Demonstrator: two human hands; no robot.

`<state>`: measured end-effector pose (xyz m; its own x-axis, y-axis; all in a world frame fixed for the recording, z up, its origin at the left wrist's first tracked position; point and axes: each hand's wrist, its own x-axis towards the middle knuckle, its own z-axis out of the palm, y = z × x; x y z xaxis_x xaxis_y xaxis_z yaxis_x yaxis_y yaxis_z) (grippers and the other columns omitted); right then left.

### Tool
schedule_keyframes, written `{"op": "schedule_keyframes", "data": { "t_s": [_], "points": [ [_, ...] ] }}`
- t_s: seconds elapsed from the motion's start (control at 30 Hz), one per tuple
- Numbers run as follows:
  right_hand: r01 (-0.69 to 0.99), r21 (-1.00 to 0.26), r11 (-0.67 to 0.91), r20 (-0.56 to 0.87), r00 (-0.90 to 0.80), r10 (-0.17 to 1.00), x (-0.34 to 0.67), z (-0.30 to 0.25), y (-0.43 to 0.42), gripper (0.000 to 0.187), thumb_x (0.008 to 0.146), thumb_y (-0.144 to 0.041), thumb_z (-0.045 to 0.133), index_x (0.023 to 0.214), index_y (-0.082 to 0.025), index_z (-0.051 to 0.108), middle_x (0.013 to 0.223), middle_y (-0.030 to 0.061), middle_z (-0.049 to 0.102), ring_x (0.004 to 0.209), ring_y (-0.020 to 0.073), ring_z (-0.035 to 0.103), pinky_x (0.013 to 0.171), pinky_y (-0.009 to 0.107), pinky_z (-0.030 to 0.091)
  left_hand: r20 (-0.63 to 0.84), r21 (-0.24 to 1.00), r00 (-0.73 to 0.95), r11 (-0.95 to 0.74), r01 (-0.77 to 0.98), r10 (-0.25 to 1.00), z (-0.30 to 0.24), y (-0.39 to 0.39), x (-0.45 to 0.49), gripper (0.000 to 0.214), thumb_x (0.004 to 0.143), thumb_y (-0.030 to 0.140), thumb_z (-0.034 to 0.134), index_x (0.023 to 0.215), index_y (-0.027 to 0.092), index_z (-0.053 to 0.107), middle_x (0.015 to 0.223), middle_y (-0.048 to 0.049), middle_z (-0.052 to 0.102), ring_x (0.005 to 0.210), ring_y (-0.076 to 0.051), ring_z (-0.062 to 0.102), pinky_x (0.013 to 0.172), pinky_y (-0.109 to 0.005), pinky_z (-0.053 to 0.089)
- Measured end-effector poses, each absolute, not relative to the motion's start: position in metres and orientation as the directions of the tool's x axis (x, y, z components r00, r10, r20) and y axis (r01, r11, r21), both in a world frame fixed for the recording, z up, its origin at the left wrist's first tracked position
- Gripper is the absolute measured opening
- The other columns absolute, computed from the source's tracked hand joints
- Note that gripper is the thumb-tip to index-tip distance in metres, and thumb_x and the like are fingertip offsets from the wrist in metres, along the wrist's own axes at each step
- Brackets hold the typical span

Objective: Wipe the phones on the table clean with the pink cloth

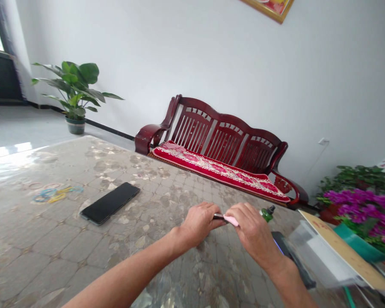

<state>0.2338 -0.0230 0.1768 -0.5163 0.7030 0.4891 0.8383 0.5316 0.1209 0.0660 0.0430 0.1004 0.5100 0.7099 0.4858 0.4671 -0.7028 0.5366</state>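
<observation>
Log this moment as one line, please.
left hand: holding dark item | right hand: holding pink item | black phone: flat on table | coloured bands: left of phone

Home, living room by the look of it. Evidence: carved dark-red wooden sofa [234, 121] with red-and-white floral fabric seat cover [218, 169]. Left of sofa: broad-leaved green potted plant [77, 90]. Right: purple blossoms [365, 209]. Above: gold-framed picture [269, 9]. In front: glossy grey-brown patterned tabletop [167, 192].
</observation>
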Motion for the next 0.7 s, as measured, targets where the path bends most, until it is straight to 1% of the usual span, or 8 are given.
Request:
{"op": "schedule_keyframes", "data": {
  "t_s": [0.27, 0.47, 0.57, 0.7],
  "points": [
    [0.841, 0.114, 0.529, 0.477, -0.514, 0.713, 0.2366, 0.1769, -0.0225, 0.014, 0.094, -0.014, 0.045, 0.091, -0.021, 0.057, 0.087, 0.0041, 0.06, 0.082, 0.0204, 0.053, 0.074, 0.034, 0.039, 0.487, 0.534, 0.508, -0.703, 0.47, 0.71, 0.0994, 0.0446, 0.0663, 0.021, 0.09, 0.044, 0.064, 0.09, 0.023, 0.064, 0.086, 0.0016, 0.067, 0.086, -0.017, 0.062, 0.07, -0.022, 0.039],
    [0.814, 0.122, 0.568, 0.478, -0.55, 0.685, 0.2313, 0.1784, -0.0209, 0.012, 0.095, -0.018, 0.046, 0.092, -0.021, 0.058, 0.085, 0.0038, 0.059, 0.08, 0.0191, 0.052, 0.072, 0.033, 0.038, 0.454, 0.551, 0.511, -0.681, 0.483, 0.73, 0.1013, 0.0435, 0.0658, 0.024, 0.091, 0.047, 0.061, 0.089, 0.023, 0.065, 0.087, 0.0006, 0.068, 0.087, -0.017, 0.062, 0.072, -0.022, 0.04],
    [0.828, 0.14, 0.542, 0.474, -0.537, 0.698, 0.2333, 0.1794, -0.0201, 0.013, 0.094, -0.016, 0.047, 0.091, -0.021, 0.058, 0.085, 0.0035, 0.059, 0.08, 0.0193, 0.052, 0.072, 0.033, 0.038, 0.448, 0.549, 0.513, -0.678, 0.488, 0.732, 0.1028, 0.0428, 0.0646, 0.022, 0.091, 0.045, 0.062, 0.089, 0.024, 0.066, 0.087, 0.0009, 0.068, 0.086, -0.017, 0.062, 0.072, -0.022, 0.04],
    [0.838, 0.132, 0.53, 0.47, -0.524, 0.711, 0.2332, 0.1802, -0.021, 0.013, 0.095, -0.017, 0.045, 0.091, -0.021, 0.057, 0.085, 0.0038, 0.059, 0.08, 0.02, 0.051, 0.072, 0.034, 0.037, 0.477, 0.529, 0.509, -0.697, 0.485, 0.717, 0.1038, 0.0426, 0.0647, 0.02, 0.09, 0.043, 0.065, 0.088, 0.023, 0.065, 0.086, 0.001, 0.068, 0.085, -0.018, 0.062, 0.07, -0.023, 0.04]
  ]
}}
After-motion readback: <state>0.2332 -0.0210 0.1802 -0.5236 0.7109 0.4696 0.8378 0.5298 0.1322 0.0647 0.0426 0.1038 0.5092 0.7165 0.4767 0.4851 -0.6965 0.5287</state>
